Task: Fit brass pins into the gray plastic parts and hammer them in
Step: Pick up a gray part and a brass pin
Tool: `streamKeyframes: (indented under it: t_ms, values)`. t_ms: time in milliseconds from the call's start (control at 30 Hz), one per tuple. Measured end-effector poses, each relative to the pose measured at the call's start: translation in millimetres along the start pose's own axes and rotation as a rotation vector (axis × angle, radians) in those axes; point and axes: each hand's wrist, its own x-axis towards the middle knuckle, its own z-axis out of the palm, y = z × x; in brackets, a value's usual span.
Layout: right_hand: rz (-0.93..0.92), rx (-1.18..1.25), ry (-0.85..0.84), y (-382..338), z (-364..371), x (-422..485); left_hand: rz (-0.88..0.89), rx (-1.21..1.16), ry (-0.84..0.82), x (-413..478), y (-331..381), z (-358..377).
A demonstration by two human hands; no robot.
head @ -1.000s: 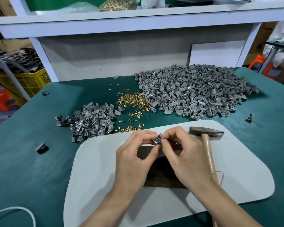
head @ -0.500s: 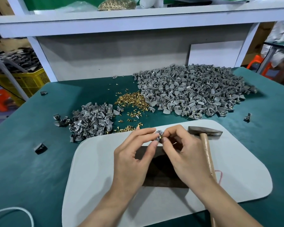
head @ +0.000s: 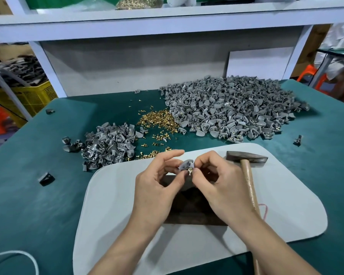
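My left hand (head: 159,187) pinches a small gray plastic part (head: 185,165) between thumb and fingers, its index finger raised. My right hand (head: 222,185) meets it from the right and pinches a brass pin (head: 190,171) at the part's lower edge. Both hands hover above a dark metal block (head: 189,205) on the white mat (head: 111,205). A hammer (head: 246,157) lies on the mat to the right, its wooden handle running toward me under my right wrist. Loose brass pins (head: 157,122) sit heaped on the green table.
A large heap of gray parts (head: 232,108) fills the back right. A smaller heap (head: 109,143) lies at the left of the mat. Stray dark parts (head: 46,178) dot the green table (head: 28,195). A white shelf frame (head: 167,22) rises behind; a yellow crate (head: 28,96) stands at far left.
The hands stay together over the block. My left index finger has lifted off the part, and the pin now shows at the part's lower edge.
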Motion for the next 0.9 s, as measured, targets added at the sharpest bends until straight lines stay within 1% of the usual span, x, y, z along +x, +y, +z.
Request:
streamKeyframes:
  t_ms: [333, 467, 600, 700, 900]
  values:
    - [-0.004, 0.000, 0.036, 0.8, -1.0, 1.8, 0.019, 0.003, -0.045, -0.3, 7.3, -0.3]
    - [0.002, 0.016, 0.019, 1.2, 0.3, 2.0, -0.024, -0.088, -0.062, 1.0, 7.8, -0.4]
    - [-0.004, 0.106, -0.042, 2.6, 1.1, 1.4, -0.113, -0.212, -0.058, 3.7, 9.8, -3.0]
    - [-0.005, 0.147, -0.071, 3.9, 0.3, 1.1, -0.126, -0.201, -0.089, 5.7, 10.4, -5.0]
    - [-0.007, 0.157, -0.069, 4.6, 0.1, 1.5, -0.163, -0.228, -0.094, 5.9, 10.3, -4.2]
